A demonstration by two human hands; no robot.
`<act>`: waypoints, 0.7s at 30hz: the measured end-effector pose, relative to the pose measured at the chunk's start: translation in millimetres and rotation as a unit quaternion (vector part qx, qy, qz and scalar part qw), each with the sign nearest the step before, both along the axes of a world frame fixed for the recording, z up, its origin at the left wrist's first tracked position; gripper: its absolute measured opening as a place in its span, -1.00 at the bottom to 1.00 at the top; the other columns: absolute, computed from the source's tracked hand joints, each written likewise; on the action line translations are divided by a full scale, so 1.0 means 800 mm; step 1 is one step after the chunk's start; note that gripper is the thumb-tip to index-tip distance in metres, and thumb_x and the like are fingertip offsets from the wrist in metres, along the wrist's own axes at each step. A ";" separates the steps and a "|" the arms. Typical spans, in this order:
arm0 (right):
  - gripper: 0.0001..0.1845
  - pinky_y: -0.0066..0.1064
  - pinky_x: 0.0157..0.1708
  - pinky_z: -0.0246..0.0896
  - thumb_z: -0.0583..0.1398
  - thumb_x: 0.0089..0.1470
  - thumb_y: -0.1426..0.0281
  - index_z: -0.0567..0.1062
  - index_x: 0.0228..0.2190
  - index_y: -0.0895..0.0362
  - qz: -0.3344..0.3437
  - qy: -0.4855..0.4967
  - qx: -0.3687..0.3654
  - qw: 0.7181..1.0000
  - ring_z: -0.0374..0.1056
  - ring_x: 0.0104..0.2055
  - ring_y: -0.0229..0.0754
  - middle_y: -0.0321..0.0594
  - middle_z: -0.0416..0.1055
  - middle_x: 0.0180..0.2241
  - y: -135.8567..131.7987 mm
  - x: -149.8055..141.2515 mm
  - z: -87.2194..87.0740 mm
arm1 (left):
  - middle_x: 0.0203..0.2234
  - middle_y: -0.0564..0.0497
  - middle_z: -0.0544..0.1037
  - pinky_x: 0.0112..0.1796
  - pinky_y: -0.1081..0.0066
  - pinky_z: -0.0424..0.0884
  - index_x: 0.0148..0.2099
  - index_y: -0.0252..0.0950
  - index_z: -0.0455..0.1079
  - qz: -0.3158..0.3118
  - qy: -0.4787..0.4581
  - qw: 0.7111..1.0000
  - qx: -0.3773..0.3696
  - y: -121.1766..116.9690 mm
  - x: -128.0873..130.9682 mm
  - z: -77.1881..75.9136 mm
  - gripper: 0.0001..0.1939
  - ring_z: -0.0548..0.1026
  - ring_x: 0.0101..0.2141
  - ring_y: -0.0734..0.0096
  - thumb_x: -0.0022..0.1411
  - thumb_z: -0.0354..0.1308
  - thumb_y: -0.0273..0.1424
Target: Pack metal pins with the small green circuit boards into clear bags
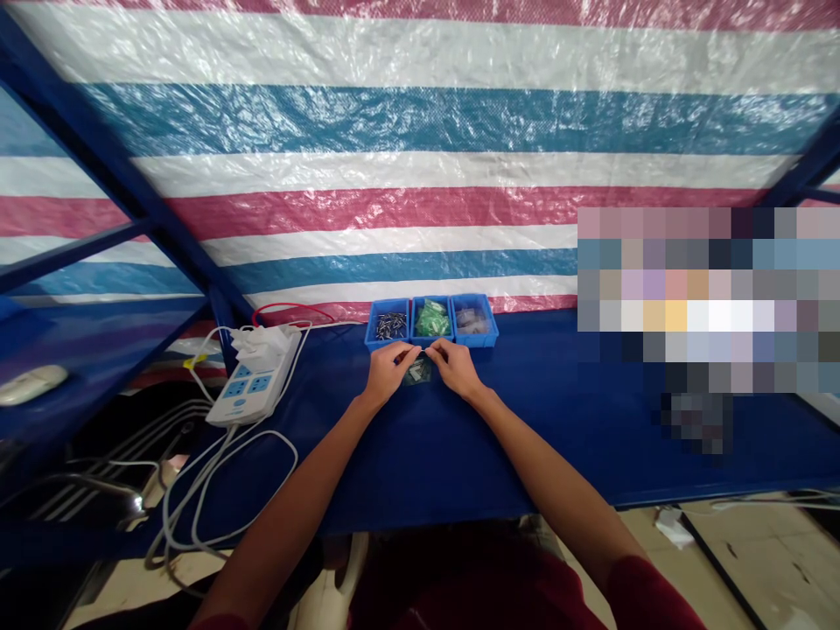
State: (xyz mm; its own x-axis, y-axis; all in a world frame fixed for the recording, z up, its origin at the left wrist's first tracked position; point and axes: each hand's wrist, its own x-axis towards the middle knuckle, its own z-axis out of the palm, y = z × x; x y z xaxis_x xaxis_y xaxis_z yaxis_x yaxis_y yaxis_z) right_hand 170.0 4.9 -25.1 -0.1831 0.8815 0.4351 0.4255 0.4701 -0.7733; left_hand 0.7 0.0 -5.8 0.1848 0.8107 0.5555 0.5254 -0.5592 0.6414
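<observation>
Both hands pinch the top edge of a small clear plastic bag (418, 372), which has a few small pale pieces inside, too small to name. My left hand (388, 366) grips its left corner with thumb and finger closed. On the other corner, my right hand (452, 366) is closed in the same way. Just beyond the hands three blue bins stand in a row. Small dark and silvery metal pieces fill the left bin (369, 332). Green-looking bags lie in the middle bin (431, 337), and clear packets in the right bin (489, 339).
A white power strip (246, 394) with plugs and looped white cables (197, 499) lies at the left of the blue table (420, 464). A striped plastic sheet (407, 122) hangs behind, between blue frame posts (184, 227). The right side is partly blurred out.
</observation>
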 end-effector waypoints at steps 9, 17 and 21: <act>-0.69 -0.45 -0.45 0.11 0.08 0.18 0.18 0.50 -0.35 0.12 0.012 0.031 0.005 0.999 0.28 -0.52 -0.24 -0.31 0.38 -0.56 -0.005 -0.001 0.007 | -0.54 0.05 0.50 -0.42 0.49 0.32 -0.36 -0.30 0.47 0.034 -0.011 0.996 0.081 -0.001 0.000 0.000 -0.73 0.39 -0.55 0.51 0.30 0.08 -0.26; -0.67 -0.42 -0.37 0.18 0.03 0.21 0.23 0.52 -0.32 0.13 -0.028 0.025 0.014 0.999 0.36 -0.45 -0.18 -0.24 0.45 -0.50 -0.003 0.002 0.005 | -0.39 -0.07 0.55 -0.18 0.29 0.34 -0.29 -0.28 0.51 0.239 -0.020 0.941 0.239 0.005 -0.017 0.001 -0.76 0.47 -0.29 0.30 0.32 0.08 -0.29; -0.67 -0.43 -0.37 0.17 0.03 0.21 0.25 0.53 -0.35 0.13 -0.019 0.004 0.018 1.000 0.37 -0.44 -0.19 -0.23 0.48 -0.47 -0.002 0.001 0.002 | -0.19 -0.17 0.52 0.02 0.05 0.16 -0.21 -0.24 0.53 0.319 0.110 0.917 0.215 0.013 -0.021 -0.001 -0.77 0.38 -0.03 0.06 0.30 0.10 -0.25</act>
